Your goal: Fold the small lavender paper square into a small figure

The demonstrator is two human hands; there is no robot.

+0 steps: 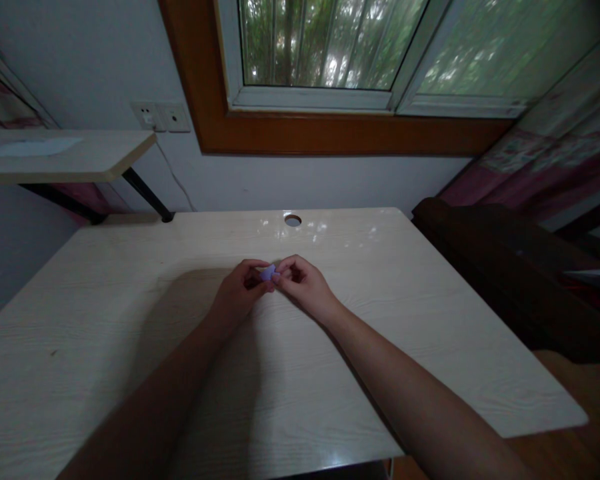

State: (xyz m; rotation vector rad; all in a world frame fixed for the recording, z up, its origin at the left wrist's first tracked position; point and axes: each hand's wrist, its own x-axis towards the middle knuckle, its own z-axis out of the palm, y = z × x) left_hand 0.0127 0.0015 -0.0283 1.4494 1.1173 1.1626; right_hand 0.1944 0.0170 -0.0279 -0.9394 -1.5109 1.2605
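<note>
A small light-purple piece point(268, 272), perhaps folded paper, is pinched between both hands over the middle of the desk. My left hand point(239, 291) grips it from the left with thumb and fingers. From the right, the thumb and fingertips of my right hand point(307, 285) close on its other side. The fingers cover much of the piece, so its full shape and exact kind cannot be made out.
The pale wood-grain desk point(380, 360) has a round cable hole point(293, 221) near its back edge. A raised shelf point(70, 157) on black legs stands at the left. Dark wooden furniture point(500, 267) borders the right side. Wall and window point(320, 53) lie behind.
</note>
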